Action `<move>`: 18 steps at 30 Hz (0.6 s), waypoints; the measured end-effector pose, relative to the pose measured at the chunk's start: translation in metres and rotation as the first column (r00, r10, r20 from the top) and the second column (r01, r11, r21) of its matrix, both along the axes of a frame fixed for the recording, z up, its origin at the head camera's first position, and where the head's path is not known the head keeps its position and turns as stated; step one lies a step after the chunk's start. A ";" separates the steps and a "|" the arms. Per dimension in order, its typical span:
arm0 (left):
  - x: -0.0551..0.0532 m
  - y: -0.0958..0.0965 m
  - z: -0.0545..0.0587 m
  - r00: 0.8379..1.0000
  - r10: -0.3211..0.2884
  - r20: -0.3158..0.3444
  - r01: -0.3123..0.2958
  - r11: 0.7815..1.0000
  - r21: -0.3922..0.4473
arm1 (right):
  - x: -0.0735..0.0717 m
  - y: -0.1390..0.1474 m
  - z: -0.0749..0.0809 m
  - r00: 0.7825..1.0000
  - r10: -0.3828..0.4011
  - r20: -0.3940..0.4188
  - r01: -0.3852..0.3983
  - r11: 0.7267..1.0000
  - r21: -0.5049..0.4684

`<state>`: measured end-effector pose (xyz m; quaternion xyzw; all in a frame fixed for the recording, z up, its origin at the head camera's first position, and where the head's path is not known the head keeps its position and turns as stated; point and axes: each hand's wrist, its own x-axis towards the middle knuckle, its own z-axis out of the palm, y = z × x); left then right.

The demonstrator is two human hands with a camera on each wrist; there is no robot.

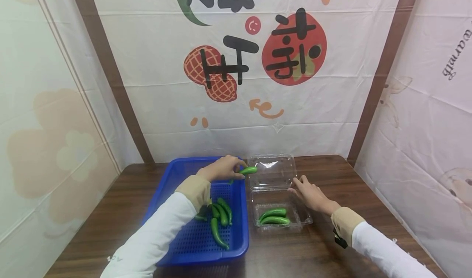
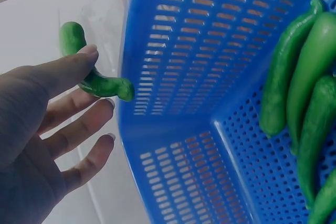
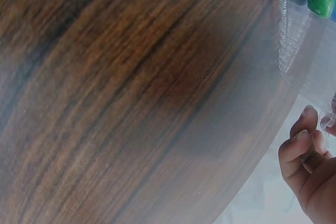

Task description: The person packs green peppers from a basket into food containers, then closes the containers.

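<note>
My left hand (image 1: 225,168) pinches a curved green chili pepper (image 2: 100,82) between thumb and fingers, above the far right rim of the blue basket (image 1: 241,245). In the head view this pepper's end points at the lid of a clear plastic clamshell box (image 1: 308,220). More green chili peppers (image 1: 221,212) lie inside the basket, partly hidden by my left forearm. Two peppers (image 1: 274,216) rest side by side in the box's base. My right hand (image 1: 311,194), fingers bent, grips the box's right edge near the hinge; the right wrist view cuts off its thumb side.
The box's lid (image 1: 273,171) is raised open at the back. Basket and box stand side by side on a dark wood-grain table (image 1: 317,257). Behind the table hangs a printed white cloth (image 1: 166,118), with more cloth at both sides.
</note>
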<state>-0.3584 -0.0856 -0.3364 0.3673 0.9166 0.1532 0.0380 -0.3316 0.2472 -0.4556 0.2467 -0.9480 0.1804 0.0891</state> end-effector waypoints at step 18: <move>-0.003 0.029 -0.016 0.995 -0.073 -0.064 0.077 0.995 0.057 | 0.001 0.000 -0.001 1.000 -0.010 0.000 0.010 1.000 -0.001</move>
